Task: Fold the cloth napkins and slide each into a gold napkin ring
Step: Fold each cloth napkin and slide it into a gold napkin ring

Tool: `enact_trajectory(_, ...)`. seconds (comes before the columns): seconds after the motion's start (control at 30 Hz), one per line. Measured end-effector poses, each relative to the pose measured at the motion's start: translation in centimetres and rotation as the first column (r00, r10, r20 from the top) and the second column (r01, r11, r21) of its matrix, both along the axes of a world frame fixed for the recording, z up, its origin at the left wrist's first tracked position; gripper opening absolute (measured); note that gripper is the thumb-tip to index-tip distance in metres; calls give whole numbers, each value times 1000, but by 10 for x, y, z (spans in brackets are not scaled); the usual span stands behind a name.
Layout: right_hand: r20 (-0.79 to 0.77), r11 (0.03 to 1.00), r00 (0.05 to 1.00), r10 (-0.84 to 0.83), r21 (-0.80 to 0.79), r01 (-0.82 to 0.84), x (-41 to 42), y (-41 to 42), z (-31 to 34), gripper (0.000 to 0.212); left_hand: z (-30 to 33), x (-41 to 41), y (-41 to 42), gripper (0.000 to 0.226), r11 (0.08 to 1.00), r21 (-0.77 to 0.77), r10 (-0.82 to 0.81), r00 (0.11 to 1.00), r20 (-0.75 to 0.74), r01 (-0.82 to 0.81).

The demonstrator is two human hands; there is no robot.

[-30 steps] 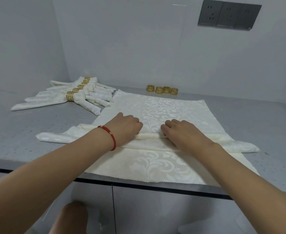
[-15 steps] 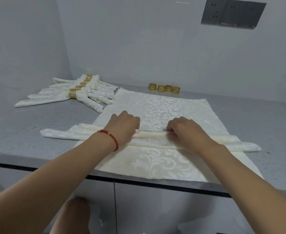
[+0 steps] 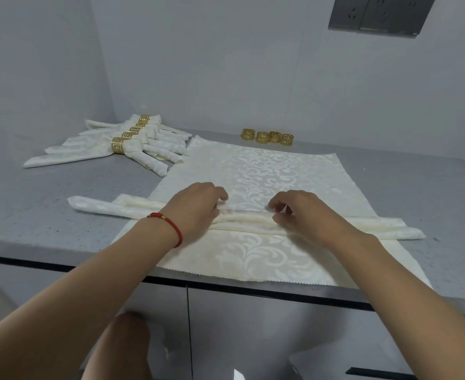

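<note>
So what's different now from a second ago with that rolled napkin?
Both hands have slid apart along the rolled napkin: the left hand and right hand now leave a wider gap, fingers lifted to pinch its far edge rather than pressing flat. The flat napkin, four loose rings and finished napkins stayed put.

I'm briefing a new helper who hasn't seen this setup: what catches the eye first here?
Both hands, left hand and right hand, pinch a rolled napkin lying across a flat damask napkin at the counter's front. Far left lies a fan of finished napkins; four spare gold rings line the back wall.
</note>
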State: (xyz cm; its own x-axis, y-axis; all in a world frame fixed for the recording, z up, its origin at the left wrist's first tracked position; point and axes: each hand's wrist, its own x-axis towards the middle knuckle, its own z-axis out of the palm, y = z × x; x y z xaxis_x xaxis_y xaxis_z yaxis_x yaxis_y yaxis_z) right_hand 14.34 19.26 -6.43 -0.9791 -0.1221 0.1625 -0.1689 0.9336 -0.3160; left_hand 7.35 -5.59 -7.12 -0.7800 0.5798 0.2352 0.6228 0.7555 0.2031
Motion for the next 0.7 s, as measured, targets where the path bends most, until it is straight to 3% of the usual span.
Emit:
enact_trajectory(0.13, -122, 978, 992, 29, 209, -3, 8, -7, 0, 17, -2, 3, 0, 10, 999, -46, 21, 998, -58, -24)
enact_trajectory(0.23, -236, 934, 968, 85, 357, 5, 19, -13, -4, 4, -1, 14, -1, 16, 993, -115, -4, 985, -173, -16)
enact_trajectory(0.33, -295, 873, 940, 170, 487, -5, 30, -16, -11, 25, -2, 19, -6, 22, 985, -159, -113, 947, -301, 67)
enact_trajectory(0.5, -257, 865, 944, 207, 498, -54, 38, -10, -11, 24, -2, 29, -15, 24, 981, -148, -161, 960, -231, 129)
enact_trajectory(0.63, -217, 914, 961, 170, 400, -71, 48, -7, -11, 11, -13, 42, -22, 25, 992, -12, -126, 974, -187, 126)
enact_trajectory(0.7, -174, 929, 972, 158, 359, -87, 53, -11, -2, 14, -21, 49, -23, 28, 994, 60, -84, 981, -175, 96)
